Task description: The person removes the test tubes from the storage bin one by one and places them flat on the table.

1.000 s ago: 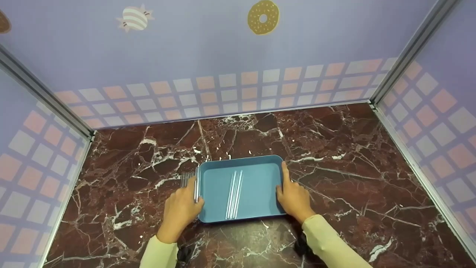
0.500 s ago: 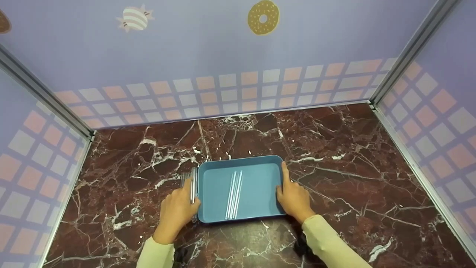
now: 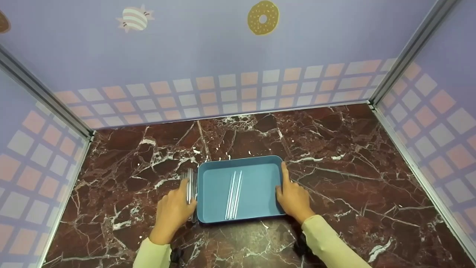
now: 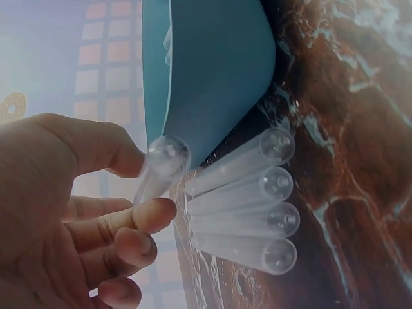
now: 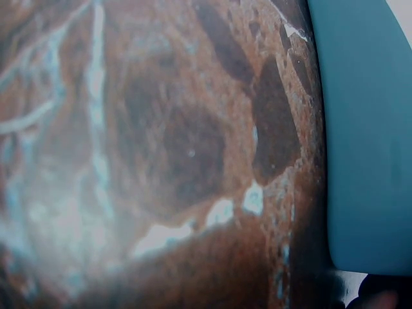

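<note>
A blue rectangular tray point(image 3: 260, 190) lies on the marble-patterned surface, with a few clear tubes point(image 3: 233, 195) side by side inside it. My left hand point(image 3: 171, 210) is just off the tray's left side, pinching a clear round-ended plastic tube point(image 4: 168, 158) between thumb and fingers. Under and beside that hand, several similar loose tubes point(image 4: 248, 219) lie in a row along the tray's outer wall. My right hand point(image 3: 295, 199) grips the tray's right side, its thumb at the inner rim and index finger along the outside. In the right wrist view mostly tray wall and marble show.
Purple panels with a checked border point(image 3: 238, 89) stand at the back, left and right. The dark red marble surface point(image 3: 353, 178) extends around the tray on all sides. Grey metal corner posts point(image 3: 412, 52) join the panels.
My left hand has moved a little left, away from the tray's rim, with the tube in its fingers. My right hand and the tray stay in place.
</note>
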